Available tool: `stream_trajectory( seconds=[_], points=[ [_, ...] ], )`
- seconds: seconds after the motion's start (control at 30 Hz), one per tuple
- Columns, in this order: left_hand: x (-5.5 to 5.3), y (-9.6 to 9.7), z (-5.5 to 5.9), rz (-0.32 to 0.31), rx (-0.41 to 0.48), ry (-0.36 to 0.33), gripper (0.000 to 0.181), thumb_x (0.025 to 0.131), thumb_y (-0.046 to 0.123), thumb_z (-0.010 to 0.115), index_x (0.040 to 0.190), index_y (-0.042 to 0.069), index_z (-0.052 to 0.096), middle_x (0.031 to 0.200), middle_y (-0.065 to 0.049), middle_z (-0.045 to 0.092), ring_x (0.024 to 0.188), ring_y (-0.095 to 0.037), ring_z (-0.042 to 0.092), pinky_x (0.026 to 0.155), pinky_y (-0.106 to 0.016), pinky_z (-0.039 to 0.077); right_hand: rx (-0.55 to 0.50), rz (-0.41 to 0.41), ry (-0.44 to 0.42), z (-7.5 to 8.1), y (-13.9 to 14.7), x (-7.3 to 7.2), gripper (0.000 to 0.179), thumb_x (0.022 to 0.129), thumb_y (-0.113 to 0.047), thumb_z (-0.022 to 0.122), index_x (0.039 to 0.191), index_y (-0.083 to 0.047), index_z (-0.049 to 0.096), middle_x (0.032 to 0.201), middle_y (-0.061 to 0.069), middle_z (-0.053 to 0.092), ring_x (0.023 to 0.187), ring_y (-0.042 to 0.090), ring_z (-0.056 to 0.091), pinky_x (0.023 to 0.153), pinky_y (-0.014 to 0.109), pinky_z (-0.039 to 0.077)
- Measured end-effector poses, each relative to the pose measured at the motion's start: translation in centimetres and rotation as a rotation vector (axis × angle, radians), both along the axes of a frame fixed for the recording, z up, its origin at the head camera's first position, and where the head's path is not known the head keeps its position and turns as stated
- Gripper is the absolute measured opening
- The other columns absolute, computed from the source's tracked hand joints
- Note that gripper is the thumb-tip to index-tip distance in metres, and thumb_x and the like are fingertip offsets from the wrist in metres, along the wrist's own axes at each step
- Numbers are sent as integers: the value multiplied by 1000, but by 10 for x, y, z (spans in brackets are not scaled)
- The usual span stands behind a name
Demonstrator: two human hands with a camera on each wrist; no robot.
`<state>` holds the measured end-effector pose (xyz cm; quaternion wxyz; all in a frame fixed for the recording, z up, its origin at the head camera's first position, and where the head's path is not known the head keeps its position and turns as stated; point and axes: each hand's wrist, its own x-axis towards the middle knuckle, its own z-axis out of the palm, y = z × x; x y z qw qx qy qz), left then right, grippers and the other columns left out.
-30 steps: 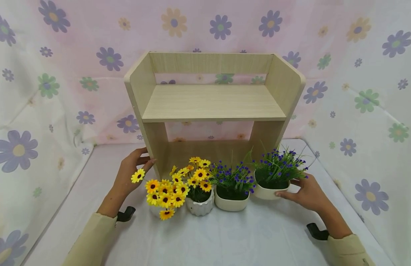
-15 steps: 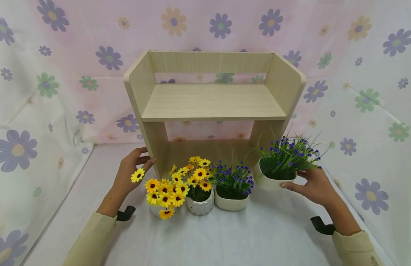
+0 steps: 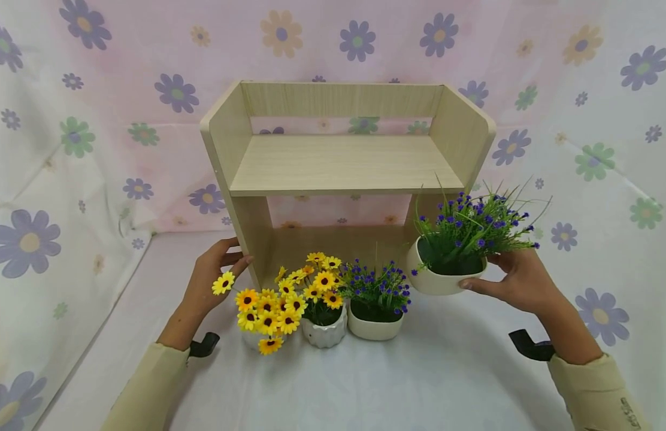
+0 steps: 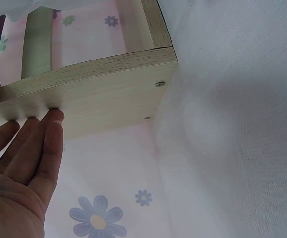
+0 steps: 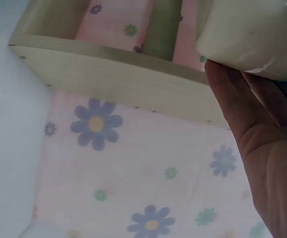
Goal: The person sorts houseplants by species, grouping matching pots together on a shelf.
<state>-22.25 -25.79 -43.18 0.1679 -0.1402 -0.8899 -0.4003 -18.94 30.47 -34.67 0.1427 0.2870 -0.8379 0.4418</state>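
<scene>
The right grip pinched a cream pot of purple flowers, raised above the bench just left of its fingers. The left grip pinched the near left edge of the wooden shelf. Between the grips stood a second purple-flowered pot, nearest the right one, then a white pot of yellow flowers; a yellow bunch was nearest the left.
</scene>
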Motion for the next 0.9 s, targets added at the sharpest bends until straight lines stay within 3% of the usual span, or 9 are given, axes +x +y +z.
stream_trajectory(
  seconds=[0.3, 0.6, 0.9],
  points=[
    [0, 0, -1, -16, 9, 9, 53, 106, 25, 68, 152, 7, 51, 150, -19, 58, 123, -46, 68, 95, -64, 58, 45, 63, 68, 44, -13, 1, 104, 61, 18, 94, 153, -4, 52, 142, -10, 65, 126, -2, 63, 101, 11, 49],
    [-1, -1, -1, -14, 4, 6, 54, 106, 28, 68, 153, 8, 50, 151, -19, 58, 123, -46, 68, 95, -62, 58, -223, 306, -29, 84, -34, -3, 84, 71, 30, 79, 148, 6, 55, 140, 7, 69, 128, 14, 67, 102, 22, 55],
    [0, -1, -1, -12, -1, 9, 55, 106, 28, 68, 153, 8, 50, 151, -19, 57, 123, -45, 68, 95, -62, 59, -301, 229, -90, 115, -55, -5, 74, 79, 27, 76, 146, 1, 58, 135, 11, 69, 116, 18, 74, 92, 27, 61]
  ],
)
